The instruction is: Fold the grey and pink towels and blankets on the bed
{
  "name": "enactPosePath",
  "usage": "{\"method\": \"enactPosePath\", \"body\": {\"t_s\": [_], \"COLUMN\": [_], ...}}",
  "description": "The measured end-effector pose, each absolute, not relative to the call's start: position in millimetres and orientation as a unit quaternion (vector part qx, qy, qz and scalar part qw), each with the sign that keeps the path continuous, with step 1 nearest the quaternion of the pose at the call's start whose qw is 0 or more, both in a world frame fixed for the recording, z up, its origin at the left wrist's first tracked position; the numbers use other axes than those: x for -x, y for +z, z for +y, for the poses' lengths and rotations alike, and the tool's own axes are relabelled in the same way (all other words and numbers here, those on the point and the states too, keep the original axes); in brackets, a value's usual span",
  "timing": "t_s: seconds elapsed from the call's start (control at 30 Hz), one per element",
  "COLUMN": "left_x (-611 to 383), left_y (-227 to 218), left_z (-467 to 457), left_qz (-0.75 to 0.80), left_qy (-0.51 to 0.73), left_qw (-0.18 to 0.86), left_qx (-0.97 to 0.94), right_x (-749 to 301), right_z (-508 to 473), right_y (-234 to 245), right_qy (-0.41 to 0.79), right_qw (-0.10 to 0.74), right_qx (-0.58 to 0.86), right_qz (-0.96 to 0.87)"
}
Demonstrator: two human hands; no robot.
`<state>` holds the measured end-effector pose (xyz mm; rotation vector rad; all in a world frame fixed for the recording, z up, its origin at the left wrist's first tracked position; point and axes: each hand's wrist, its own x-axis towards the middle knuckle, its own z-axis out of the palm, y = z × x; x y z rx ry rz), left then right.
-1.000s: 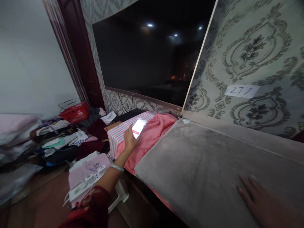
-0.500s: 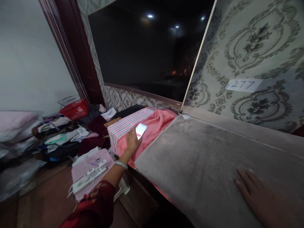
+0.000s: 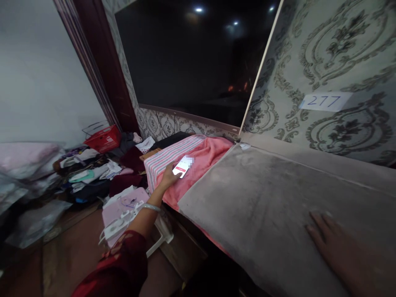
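Note:
A smartphone (image 3: 182,165) with a lit white screen and a red bar is gripped by my left hand (image 3: 168,178). The thumb lies at the phone's lower edge, and the other fingers are partly hidden behind it. Beneath it spreads a pink cloth (image 3: 213,150) with a striped band along its left side. My right hand (image 3: 335,245) rests flat, fingers extended, on a grey fabric-covered surface (image 3: 247,198), and nothing shows in it.
A dark television (image 3: 198,62) hangs on the patterned wall, beside a paper marked 277 (image 3: 326,101). At left, a red basket (image 3: 103,139) stands among piled clothes (image 3: 89,175). A white power strip (image 3: 119,227) lies on a pink stool-like surface (image 3: 109,212).
My left hand's grip on the smartphone has shifted, and the screen is tilted differently, showing its red bar more fully. The view has moved slightly. My right hand stays on the grey fabric.

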<state>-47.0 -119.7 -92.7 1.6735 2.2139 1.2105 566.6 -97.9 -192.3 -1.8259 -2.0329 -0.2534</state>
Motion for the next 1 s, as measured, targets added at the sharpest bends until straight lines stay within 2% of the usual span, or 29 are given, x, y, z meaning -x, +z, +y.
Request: {"method": "enactPosePath", "body": {"t_s": [0.27, 0.7, 0.87, 1.0], "left_x": [30, 3, -42, -53], "left_y": [-91, -66, -75, -83], "left_z": [-118, -128, -141, -134], "left_qz": [0.748, 0.719, 0.655, 0.658], "left_qy": [0.306, 0.262, 0.212, 0.196], "left_qw": [-0.029, -0.143, -0.046, -0.048], "left_qx": [-0.588, -0.628, -0.724, -0.725], "right_x": [-549, -516, -513, -541], "right_z": [-103, -123, -126, -150], "right_y": [-177, -127, -108, -93], "right_qy": [-0.085, -0.055, -0.017, 0.035], "right_qw": [0.196, 0.129, 0.087, 0.033], "right_qx": [0.667, 0.710, 0.710, 0.693], "right_qz": [-0.714, -0.690, -0.699, -0.720]}}
